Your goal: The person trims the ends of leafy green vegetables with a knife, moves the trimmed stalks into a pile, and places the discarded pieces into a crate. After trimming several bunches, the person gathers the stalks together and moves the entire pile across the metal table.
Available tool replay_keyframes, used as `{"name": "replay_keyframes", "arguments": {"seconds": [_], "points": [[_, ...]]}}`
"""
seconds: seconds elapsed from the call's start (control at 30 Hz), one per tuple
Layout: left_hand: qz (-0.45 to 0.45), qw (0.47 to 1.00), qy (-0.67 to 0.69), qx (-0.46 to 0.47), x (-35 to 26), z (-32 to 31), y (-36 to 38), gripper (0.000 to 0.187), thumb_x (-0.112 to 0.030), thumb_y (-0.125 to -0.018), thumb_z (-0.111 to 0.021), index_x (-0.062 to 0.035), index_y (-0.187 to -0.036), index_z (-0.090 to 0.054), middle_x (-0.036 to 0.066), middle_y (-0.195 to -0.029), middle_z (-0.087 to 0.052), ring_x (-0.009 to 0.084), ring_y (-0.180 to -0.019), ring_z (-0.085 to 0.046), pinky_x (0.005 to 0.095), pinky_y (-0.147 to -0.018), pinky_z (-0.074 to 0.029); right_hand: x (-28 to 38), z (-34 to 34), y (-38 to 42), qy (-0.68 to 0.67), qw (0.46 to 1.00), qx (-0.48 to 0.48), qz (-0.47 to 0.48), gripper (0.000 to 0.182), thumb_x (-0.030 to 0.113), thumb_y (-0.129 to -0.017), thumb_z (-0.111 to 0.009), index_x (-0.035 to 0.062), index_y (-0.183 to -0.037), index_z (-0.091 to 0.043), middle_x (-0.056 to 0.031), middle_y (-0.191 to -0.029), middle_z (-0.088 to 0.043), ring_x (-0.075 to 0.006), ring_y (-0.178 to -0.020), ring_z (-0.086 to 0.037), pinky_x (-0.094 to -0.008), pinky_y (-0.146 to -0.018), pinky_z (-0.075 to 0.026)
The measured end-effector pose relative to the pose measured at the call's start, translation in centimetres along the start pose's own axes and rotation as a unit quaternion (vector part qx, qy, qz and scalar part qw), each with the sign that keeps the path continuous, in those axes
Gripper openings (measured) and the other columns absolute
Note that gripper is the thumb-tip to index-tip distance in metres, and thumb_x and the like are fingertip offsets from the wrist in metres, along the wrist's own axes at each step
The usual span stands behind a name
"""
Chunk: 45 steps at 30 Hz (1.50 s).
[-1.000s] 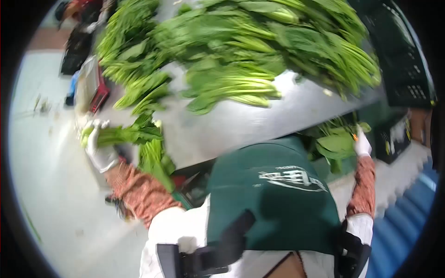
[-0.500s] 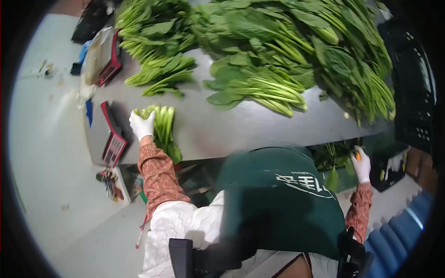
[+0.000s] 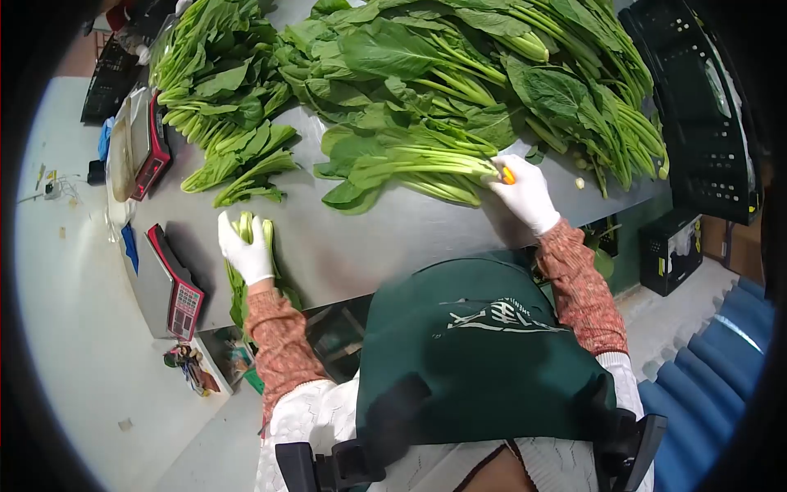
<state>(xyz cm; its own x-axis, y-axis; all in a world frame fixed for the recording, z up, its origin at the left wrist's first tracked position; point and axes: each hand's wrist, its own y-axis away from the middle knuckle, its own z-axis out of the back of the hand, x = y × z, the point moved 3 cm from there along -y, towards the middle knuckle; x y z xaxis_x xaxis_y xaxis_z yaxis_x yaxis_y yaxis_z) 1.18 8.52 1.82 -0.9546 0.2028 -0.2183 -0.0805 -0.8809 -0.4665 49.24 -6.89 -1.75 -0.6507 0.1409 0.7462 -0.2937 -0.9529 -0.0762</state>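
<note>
My left hand (image 3: 247,252), in a white glove, is closed around the stems of a small bunch of leafy greens (image 3: 238,297) at the table's front left. Its leaves hang down past the near edge. My right hand (image 3: 525,195), also gloved, is closed on a small orange object (image 3: 508,175) whose kind I cannot make out. Those fingers are at the cut stem ends of a larger bunch of greens (image 3: 410,164), lying with its leaves to the left. Whether they pinch a stem is hidden.
A big heap of greens (image 3: 434,57) covers the back of the metal table (image 3: 352,246), with smaller bundles (image 3: 246,160) at left. Two red scales (image 3: 184,307) stand along the left edge. A black crate (image 3: 697,107) is on the right, another black box (image 3: 668,250) below.
My right hand has come up from below the table's right edge to the stems of the larger bunch, still with the orange object. My left hand keeps its bunch; the view has shifted.
</note>
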Motion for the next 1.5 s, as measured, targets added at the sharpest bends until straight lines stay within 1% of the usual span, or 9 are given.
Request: {"name": "replay_keyframes", "arguments": {"seconds": [0.33,0.47,0.6,0.77,0.9,1.0,1.13,1.2,1.5], "points": [[-0.35,0.878,0.309,0.107,-31.7,2.4,1.4,0.043,-0.01,-0.069,-0.078,-0.0073,-0.109,-0.064,0.008,-0.103,-0.064,0.0294,-0.096,-0.06,0.0447,-0.093,-0.045,8.0,5.3,1.9,-0.219,0.97,0.046,-0.094,0.022,0.012,-0.083,-0.074,-0.0003,-0.101,-0.068,-0.0067,-0.082,-0.067,-0.0094,-0.074,-0.058,-0.0261,-0.069,-0.048],[-0.294,0.86,0.381,0.168,-33.7,2.1,0.6,0.037,-0.006,-0.068,-0.076,-0.0077,-0.104,-0.065,0.01,-0.093,-0.064,0.0291,-0.084,-0.061,0.0378,-0.079,-0.05,8.1,7.6,3.2,-0.297,0.945,-0.024,-0.135,0.018,0.004,-0.086,-0.067,0.0009,-0.103,-0.068,-0.0091,-0.087,-0.069,-0.0115,-0.074,-0.06,-0.0262,-0.07,-0.05],[-0.268,0.83,0.418,0.256,-34.8,1.4,0.9,0.034,-0.004,-0.074,-0.074,-0.0029,-0.106,-0.063,0.013,-0.091,-0.063,0.0299,-0.083,-0.062,0.0349,-0.075,-0.051,7.7,7.5,4.1,-0.069,0.989,-0.13,0.021,0.032,0.002,-0.077,-0.066,0.0087,-0.108,-0.067,-0.015,-0.099,-0.07,-0.0306,-0.083,-0.07,-0.0346,-0.073,-0.055],[-0.276,0.803,0.427,0.312,-36.1,1.7,1.4,0.031,-0.006,-0.079,-0.074,-0.0008,-0.107,-0.062,0.01,-0.091,-0.062,0.0223,-0.081,-0.062,0.0292,-0.075,-0.049,7.3,7.6,4.3,0.001,0.992,-0.116,-0.039,0.028,0.002,-0.079,-0.064,0.0072,-0.107,-0.066,-0.0174,-0.088,-0.07,-0.0365,-0.079,-0.067,-0.0357,-0.07,-0.054],[-0.229,0.738,0.489,0.405,-35.9,2.5,0.2,0.023,-0.006,-0.083,-0.071,0.0016,-0.103,-0.063,0.004,-0.089,-0.062,0.0108,-0.08,-0.057,0.0258,-0.075,-0.047,-4.2,4.1,6.1,0.037,0.979,-0.009,-0.202,0.024,0.004,-0.085,-0.061,0.0065,-0.107,-0.069,-0.0123,-0.076,-0.068,-0.0239,-0.066,-0.068,-0.0329,-0.063,-0.052],[-0.18,0.714,0.471,0.485,-35.6,1.7,-0.8,0.021,-0.009,-0.085,-0.069,0.0022,-0.102,-0.063,0.003,-0.088,-0.063,0.0087,-0.079,-0.056,0.0249,-0.074,-0.047,-1.8,6.7,6.1,-0.13,0.972,-0.068,-0.183,0.027,0.007,-0.087,-0.063,0.0081,-0.114,-0.067,-0.0128,-0.082,-0.07,-0.024,-0.071,-0.067,-0.0312,-0.067,-0.052],[-0.203,0.644,0.427,0.601,-36.4,0.7,-0.3,0.029,-0.013,-0.084,-0.07,-0.0003,-0.109,-0.062,0.003,-0.092,-0.065,0.0064,-0.08,-0.056,0.0232,-0.071,-0.046,7.2,10.7,3.5,-0.397,0.909,0.103,-0.08,0.048,0.007,-0.089,-0.064,0.0071,-0.136,-0.055,0.0009,-0.087,-0.063,-0.0053,-0.075,-0.052,-0.024,-0.072,-0.046],[-0.243,0.627,0.43,0.602,-36.9,1.0,0.0,0.033,-0.014,-0.083,-0.07,-0.0013,-0.112,-0.061,0.003,-0.094,-0.065,0.0095,-0.08,-0.057,0.0267,-0.073,-0.048,7.3,9.0,3.0,-0.362,0.926,0.093,0.053,0.039,0.008,-0.087,-0.068,0.0054,-0.125,-0.06,0.0005,-0.082,-0.059,-0.0064,-0.073,-0.049,-0.0244,-0.07,-0.045],[-0.347,0.682,0.334,0.55,-32.8,0.3,1.3,0.032,-0.014,-0.078,-0.068,-0.0042,-0.108,-0.064,0.019,-0.094,-0.066,0.0373,-0.086,-0.064,0.0427,-0.077,-0.051,6.7,7.4,4.2,-0.232,0.963,0.13,0.027,0.014,0.004,-0.078,-0.072,0.0032,-0.086,-0.061,0.0022,-0.074,-0.055,-0.0051,-0.07,-0.048,-0.0223,-0.064,-0.042]]}}
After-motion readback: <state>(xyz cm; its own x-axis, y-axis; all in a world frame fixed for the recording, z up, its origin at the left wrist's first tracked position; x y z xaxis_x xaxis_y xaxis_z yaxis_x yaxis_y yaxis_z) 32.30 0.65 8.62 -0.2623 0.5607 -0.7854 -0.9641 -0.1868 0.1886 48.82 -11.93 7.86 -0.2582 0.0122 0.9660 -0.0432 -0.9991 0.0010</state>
